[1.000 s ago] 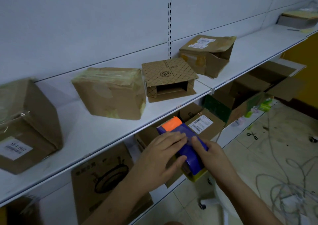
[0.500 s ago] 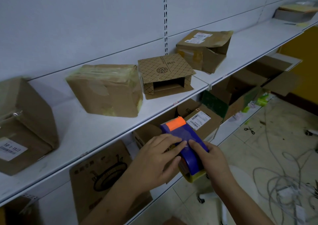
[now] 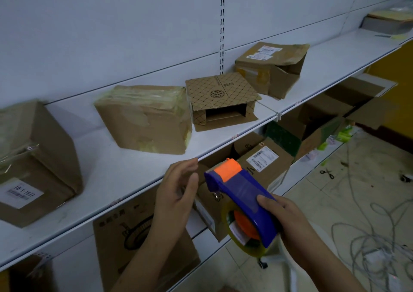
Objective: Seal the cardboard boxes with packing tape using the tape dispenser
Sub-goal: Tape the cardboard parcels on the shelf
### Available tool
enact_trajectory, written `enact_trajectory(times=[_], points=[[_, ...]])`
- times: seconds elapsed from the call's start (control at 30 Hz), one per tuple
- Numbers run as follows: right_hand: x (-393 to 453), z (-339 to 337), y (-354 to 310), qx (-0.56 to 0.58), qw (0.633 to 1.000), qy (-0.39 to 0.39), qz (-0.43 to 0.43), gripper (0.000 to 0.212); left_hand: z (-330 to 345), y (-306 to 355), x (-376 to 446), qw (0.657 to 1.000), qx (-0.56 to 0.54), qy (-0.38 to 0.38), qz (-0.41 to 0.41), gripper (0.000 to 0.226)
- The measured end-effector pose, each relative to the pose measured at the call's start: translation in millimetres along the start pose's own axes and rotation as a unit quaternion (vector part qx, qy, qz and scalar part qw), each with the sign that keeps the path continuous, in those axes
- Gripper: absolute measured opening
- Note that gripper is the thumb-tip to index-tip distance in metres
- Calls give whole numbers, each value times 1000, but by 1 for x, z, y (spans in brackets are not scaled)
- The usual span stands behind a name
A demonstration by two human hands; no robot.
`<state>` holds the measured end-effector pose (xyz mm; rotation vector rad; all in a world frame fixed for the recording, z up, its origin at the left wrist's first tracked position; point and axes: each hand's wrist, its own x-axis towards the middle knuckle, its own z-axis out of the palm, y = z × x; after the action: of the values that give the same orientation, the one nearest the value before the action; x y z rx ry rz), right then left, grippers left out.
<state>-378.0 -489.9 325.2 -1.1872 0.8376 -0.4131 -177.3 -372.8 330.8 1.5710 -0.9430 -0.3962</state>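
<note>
The right hand (image 3: 288,222) is wrapped around the back of the blue tape dispenser (image 3: 240,193), at about 5 o'clock in the view. The dispenser has an orange roller at its front tip and a roll of clear tape (image 3: 243,236) under it. The tip points up toward 11 o'clock, at the edge of the white shelf (image 3: 111,175).

The left hand (image 3: 176,193) is just to the left of the dispenser, at about 7 o'clock. Its fingers are loose and apart, and it holds nothing. It is not touching the dispenser.

On the shelf sit four cardboard boxes in a row. The taped box (image 3: 145,117) is at 10 o'clock. The patterned box (image 3: 221,97), with its front open, is right beside it. The torn box (image 3: 272,66) is at 1 o'clock. The labelled box (image 3: 35,157) is at 9 o'clock.

Scissors (image 3: 327,173) lie on the floor at 3 o'clock.
</note>
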Motion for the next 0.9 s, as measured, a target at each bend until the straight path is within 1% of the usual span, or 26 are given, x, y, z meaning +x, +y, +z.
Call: enact_trajectory(times=[0.07,0.13,0.23,0.33,0.43,0.57,0.7,0.8,0.83,0.9], points=[[-2,-1,-2,19,999,-30,-6,97,2,6,-4,998,-43,-51,-10,30],[-5,0,-5,31,998,-54,-15,96,2,11,-6,995,-57,-82,8,35],[-6,1,-6,33,997,-71,-19,97,-2,17,-2,993,-70,-91,26,30],[-6,1,-7,20,996,-79,-22,99,-7,21,1,993,-59,-95,45,29],[-8,3,-11,12,995,-94,-32,93,-8,23,0,991,-51,-108,55,30],[-10,3,-14,9,994,-104,-44,91,-9,25,1,993,-41,-95,63,38],[-7,4,-11,5,994,-97,-43,94,-14,23,6,992,-65,-97,50,45],[-5,8,-11,-13,996,-73,-47,92,-19,20,13,993,-91,-69,12,59],[-4,9,-13,-27,997,-61,-50,92,-22,21,17,994,-86,-64,17,61],[-1,10,-17,-67,995,-33,-60,88,-31,27,26,996,-39,-54,51,55]])
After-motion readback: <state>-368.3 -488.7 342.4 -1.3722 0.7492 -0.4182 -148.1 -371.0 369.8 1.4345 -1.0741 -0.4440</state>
